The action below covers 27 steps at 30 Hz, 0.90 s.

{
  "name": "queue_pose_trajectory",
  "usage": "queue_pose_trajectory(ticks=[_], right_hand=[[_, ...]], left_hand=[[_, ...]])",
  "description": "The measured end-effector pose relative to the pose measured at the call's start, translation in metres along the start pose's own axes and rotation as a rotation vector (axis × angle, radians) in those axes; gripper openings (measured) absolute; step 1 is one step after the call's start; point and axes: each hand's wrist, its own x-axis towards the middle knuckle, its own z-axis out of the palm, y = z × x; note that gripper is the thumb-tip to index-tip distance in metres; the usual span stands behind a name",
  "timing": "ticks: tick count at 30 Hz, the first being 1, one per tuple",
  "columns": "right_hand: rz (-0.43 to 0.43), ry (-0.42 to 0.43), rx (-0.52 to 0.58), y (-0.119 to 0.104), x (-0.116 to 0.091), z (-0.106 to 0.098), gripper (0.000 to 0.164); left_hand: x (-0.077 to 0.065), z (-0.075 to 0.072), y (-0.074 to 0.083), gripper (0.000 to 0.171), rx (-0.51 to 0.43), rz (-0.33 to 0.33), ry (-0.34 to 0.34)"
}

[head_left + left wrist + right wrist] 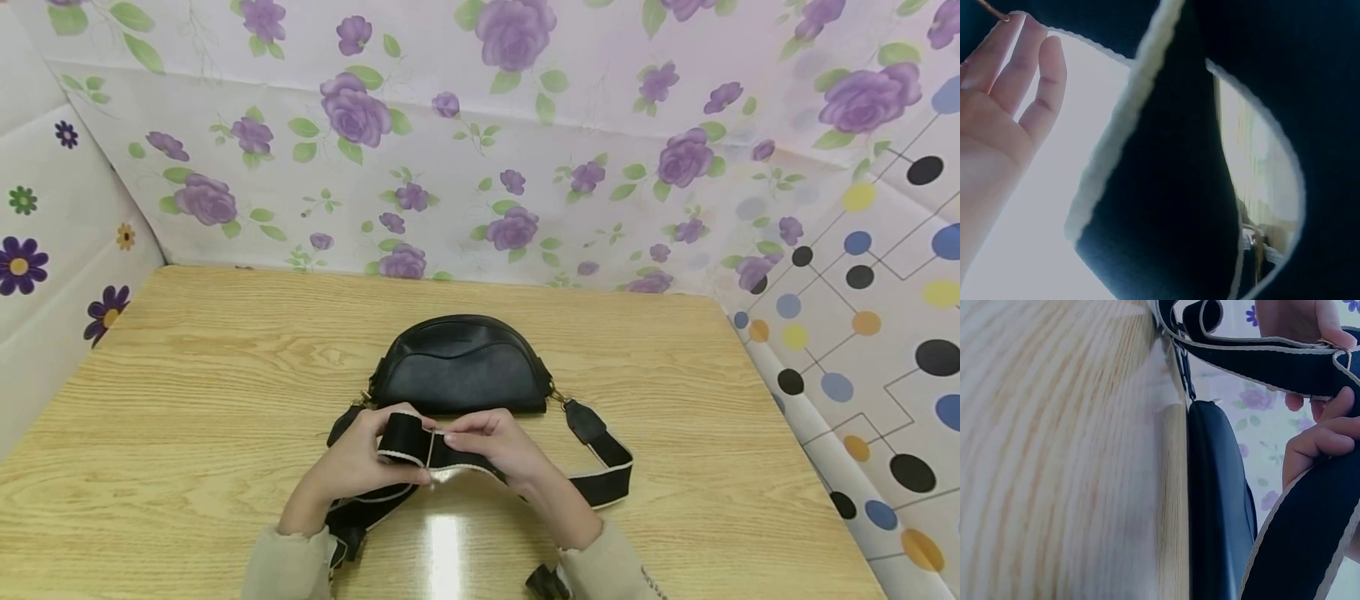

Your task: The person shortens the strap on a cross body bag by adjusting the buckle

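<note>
A black half-moon shoulder bag (pixel 465 375) lies on the table, in front of both hands. Its black webbing strap (pixel 606 490) with white edging is lifted off the table between the hands. A thin metal slider buckle (pixel 431 448) sits on the strap. My left hand (pixel 348 462) grips the strap beside the slider, where the webbing bends into a loop. From the other side, my right hand (pixel 498 446) pinches the strap between thumb and fingers close to the slider. Dark webbing (pixel 1166 169) fills much of the left wrist view and hides part of the grip.
The wooden table (pixel 225 375) meets a flowered cloth wall (pixel 450 192) at the back. Gold clasps (pixel 557 393) join the strap to the bag's ends. Dotted cloth (pixel 862 375) hangs at the right. Near the right sleeve (pixel 611 567) is a small black object (pixel 546 583).
</note>
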Motion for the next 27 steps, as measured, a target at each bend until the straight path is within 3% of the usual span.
queue_pose_trajectory(ticks=[4,14,19,23,27], right_hand=[[-0.001,-0.016,0.050,-0.0009,0.0004,0.0015,0.026],[0.013,0.027,0.017,-0.0029,0.0002,0.0069,0.024],[0.022,0.038,-0.040,-0.0041,-0.0005,0.0064,0.012],[0.035,0.038,-0.059,-0.0051,-0.0011,0.0057,0.024],[0.043,0.032,-0.064,-0.0046,-0.0022,0.0035,0.024]], left_hand=[[0.0005,0.0008,0.0001,0.041,-0.002,0.000,-0.006],[0.0023,0.0016,0.0020,0.039,0.006,-0.016,0.001],[0.0021,0.0002,0.0024,0.039,0.007,0.008,0.006],[0.0021,0.0000,0.0027,0.039,0.016,0.019,0.009],[0.0011,-0.0004,0.0026,0.039,0.032,0.011,0.010]])
